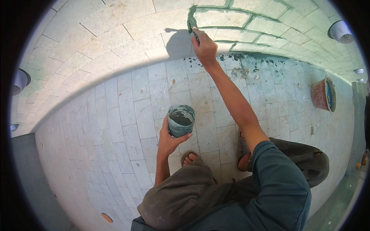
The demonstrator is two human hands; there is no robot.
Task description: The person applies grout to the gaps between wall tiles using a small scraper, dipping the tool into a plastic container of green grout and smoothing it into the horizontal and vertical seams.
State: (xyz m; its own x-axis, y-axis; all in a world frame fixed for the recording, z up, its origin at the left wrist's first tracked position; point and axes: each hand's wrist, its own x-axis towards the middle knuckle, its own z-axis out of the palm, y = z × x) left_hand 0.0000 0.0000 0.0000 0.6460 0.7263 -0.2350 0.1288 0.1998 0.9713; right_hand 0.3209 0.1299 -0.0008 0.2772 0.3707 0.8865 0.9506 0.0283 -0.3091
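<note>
My left hand [169,140] is wrapped round the lower side of a round, grout-smeared tub [181,131], held above the floor near my left foot. Dark grey-green paste lies inside the tub. Up at the wall, my right hand [206,47] grips a small spreading tool [192,31], whose exact shape is hidden by the fingers and the paste. Its tip touches a thick upright streak of wet green grout [191,17] on the pale tiled wall [154,23]. Green grout fills the joints to the right of this hand; the joints to the left are thin, dark lines.
Dark paste droppings [235,57] speckle the tiled floor [127,104] along the wall's foot. A reddish bucket [323,94] stands at the right. White cylindrical lamps [342,32] stick out from the wall. My sandalled feet [189,158] are below the tub.
</note>
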